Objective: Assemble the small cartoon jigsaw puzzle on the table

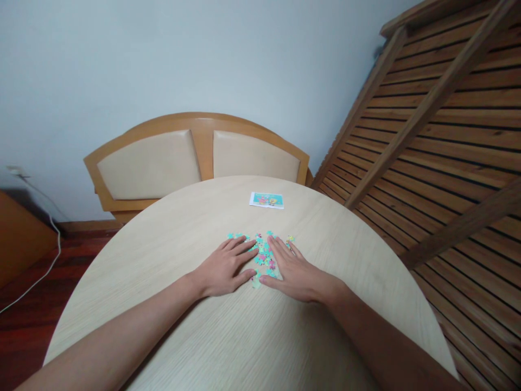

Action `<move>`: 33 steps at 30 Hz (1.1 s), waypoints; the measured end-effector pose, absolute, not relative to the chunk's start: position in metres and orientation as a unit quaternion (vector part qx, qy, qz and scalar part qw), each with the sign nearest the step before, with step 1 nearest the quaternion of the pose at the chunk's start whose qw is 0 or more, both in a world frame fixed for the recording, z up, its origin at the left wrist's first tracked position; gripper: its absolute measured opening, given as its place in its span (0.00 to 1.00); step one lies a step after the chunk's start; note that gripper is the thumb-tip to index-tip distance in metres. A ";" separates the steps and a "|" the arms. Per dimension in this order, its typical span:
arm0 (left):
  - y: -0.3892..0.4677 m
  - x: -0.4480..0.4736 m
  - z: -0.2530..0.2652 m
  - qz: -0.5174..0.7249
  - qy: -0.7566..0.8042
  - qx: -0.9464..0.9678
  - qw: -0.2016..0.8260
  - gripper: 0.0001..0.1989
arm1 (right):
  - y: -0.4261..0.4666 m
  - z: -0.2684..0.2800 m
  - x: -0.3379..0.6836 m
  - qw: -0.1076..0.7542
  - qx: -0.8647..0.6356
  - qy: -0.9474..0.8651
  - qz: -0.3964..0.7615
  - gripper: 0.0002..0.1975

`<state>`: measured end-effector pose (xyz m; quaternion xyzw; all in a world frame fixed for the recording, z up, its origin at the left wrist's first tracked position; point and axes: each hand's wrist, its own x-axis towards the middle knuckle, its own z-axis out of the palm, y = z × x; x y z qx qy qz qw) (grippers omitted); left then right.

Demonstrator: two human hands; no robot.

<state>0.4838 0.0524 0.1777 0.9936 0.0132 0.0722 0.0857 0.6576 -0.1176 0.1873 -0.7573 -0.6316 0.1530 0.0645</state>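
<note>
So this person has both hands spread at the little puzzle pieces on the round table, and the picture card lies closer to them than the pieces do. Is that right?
Not quite: the head view shows the card beyond the pieces, farther from the person. The left hand and right hand are indeed spread at the pieces on the round table.

A pale wall [244,54] is filling the top of the frame, and a wooden headboard [205,155] is showing two cream panels [152,165] left of centre. A slatted wooden frame [437,146] is slanting down the right side. At far left, a white cable [59,247] is running from a socket [14,170] past orange-brown furniture [20,239] and reddish floorboards [24,342].
</note>
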 end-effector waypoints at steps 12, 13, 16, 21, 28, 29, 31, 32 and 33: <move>0.047 0.484 0.183 0.086 -0.023 0.992 0.086 0.28 | -0.113 0.177 0.675 0.079 -0.764 -0.631 0.109 0.46; 0.046 0.484 0.184 0.084 -0.033 0.992 0.086 0.28 | -0.113 0.178 0.678 0.081 -0.765 -0.629 0.111 0.46; 0.044 0.484 0.185 0.071 -0.051 0.993 0.084 0.29 | -0.114 0.180 0.686 0.088 -0.766 -0.626 0.115 0.42; 0.046 0.482 0.179 0.062 -0.026 0.995 0.075 0.31 | -0.117 0.178 0.695 0.074 -0.793 -0.594 0.115 0.40; 0.048 0.482 0.179 0.072 -0.061 0.992 0.082 0.33 | -0.115 0.179 0.689 0.063 -0.784 -0.606 0.121 0.40; 0.048 0.482 0.180 0.076 -0.071 0.991 0.083 0.32 | -0.116 0.180 0.688 0.066 -0.780 -0.610 0.125 0.39; 0.048 0.482 0.183 0.080 -0.098 0.988 0.088 0.31 | -0.117 0.182 0.687 0.073 -0.771 -0.620 0.130 0.39; 0.048 0.482 0.184 0.080 -0.107 0.987 0.091 0.30 | -0.118 0.182 0.686 0.075 -0.766 -0.625 0.131 0.40; 0.048 0.482 0.184 0.081 -0.108 0.987 0.092 0.30 | -0.118 0.182 0.685 0.077 -0.763 -0.629 0.130 0.41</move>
